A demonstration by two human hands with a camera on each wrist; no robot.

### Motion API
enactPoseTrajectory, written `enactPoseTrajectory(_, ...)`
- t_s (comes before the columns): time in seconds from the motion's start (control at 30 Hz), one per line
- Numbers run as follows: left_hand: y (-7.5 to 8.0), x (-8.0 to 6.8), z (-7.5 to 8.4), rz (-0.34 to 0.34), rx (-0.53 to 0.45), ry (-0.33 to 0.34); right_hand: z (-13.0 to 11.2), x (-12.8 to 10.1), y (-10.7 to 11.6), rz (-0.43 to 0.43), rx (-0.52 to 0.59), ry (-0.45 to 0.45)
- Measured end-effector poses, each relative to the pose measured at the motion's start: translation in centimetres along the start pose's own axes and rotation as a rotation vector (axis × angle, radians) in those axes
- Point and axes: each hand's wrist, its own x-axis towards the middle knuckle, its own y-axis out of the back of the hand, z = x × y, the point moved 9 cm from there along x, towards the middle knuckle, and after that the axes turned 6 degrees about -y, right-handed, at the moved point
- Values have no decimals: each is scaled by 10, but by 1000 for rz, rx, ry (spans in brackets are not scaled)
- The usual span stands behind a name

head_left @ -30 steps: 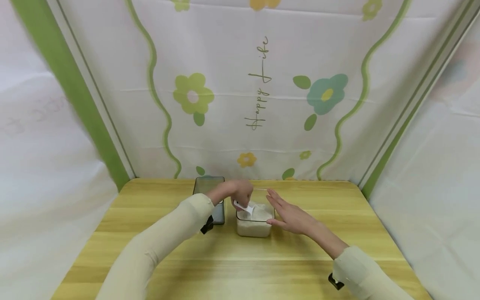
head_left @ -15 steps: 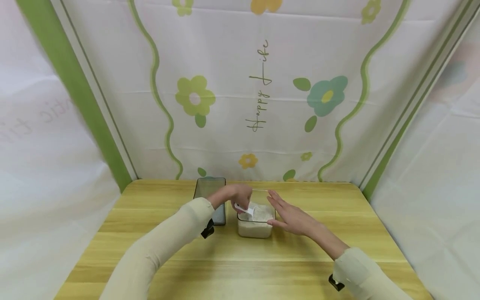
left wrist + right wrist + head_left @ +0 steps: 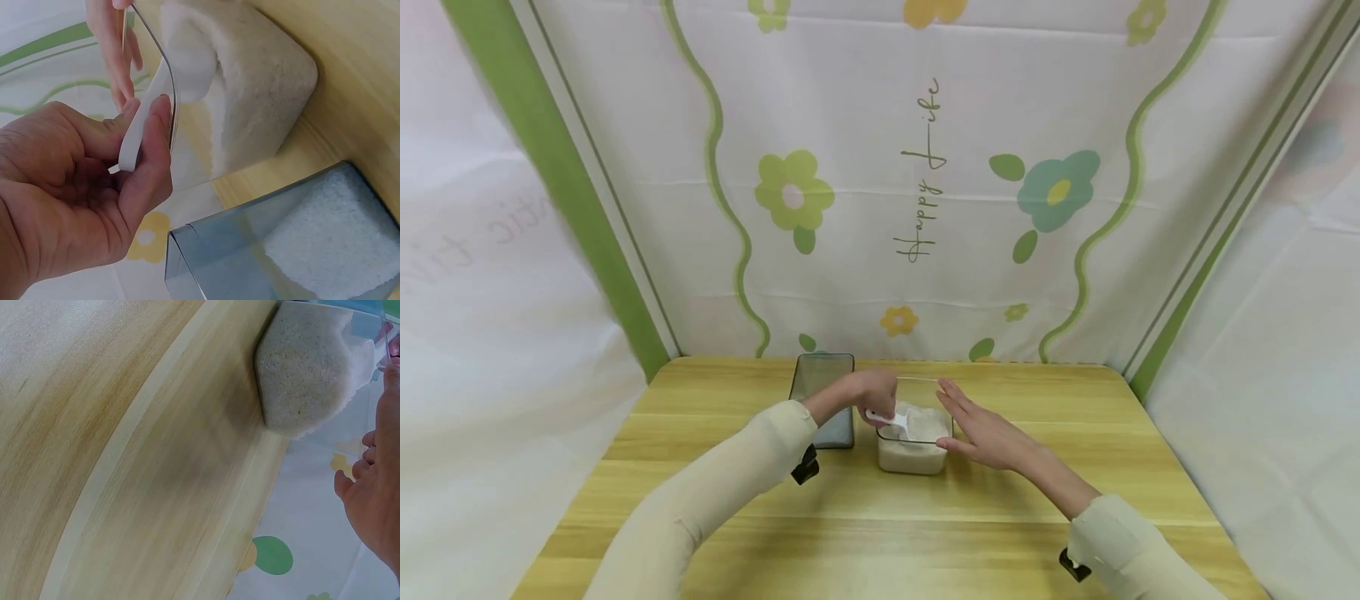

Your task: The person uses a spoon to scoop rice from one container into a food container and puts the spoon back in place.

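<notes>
Two bare hands work at a clear box (image 3: 917, 442) that stands on the wood-grained worktop (image 3: 917, 550), toward its far edge. Inside is a pale, grainy powder (image 3: 931, 423), its surface uneven. The left hand (image 3: 877, 395) is over the near-left part of the box, pinching the handle of a white scoop (image 3: 897, 422) between thumb and curled fingers; the scoop is tilted, and its bowl lies against the powder inside the box. The right hand (image 3: 992, 435) is spread, fingers straight and thumb set apart, with the fingertips and thumb at the box's right rim. Just left of the box, with a gap between, is a bluish see-through container (image 3: 824, 375) holding white granules (image 3: 337, 240). Both arms wear pale sleeves (image 3: 722, 492), with a black band (image 3: 1073, 565) showing near each cuff. Behind the worktop hangs a white cloth (image 3: 857, 125) printed with flowers, wavy green lines and the words "Happy Life".
</notes>
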Motion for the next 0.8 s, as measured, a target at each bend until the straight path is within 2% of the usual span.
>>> enactPoseTrajectory(0.13, -1, -9, -1, 40, -98, -6, 2, 1, 0, -3, 1, -9)
enactPoseTrajectory(0.37, -3, -21, -4, 101, -92, -48, 3, 1, -1, -10, 7, -14)
enactPoseTrajectory(0.67, -8, -33, -15, 228, -269, -77, -1, -1, -1, 13, 7, 0)
enactPoseTrajectory(0.8, -12, -40, -16, 252, -350, -105, -3, -1, 0, 22, -1, 6)
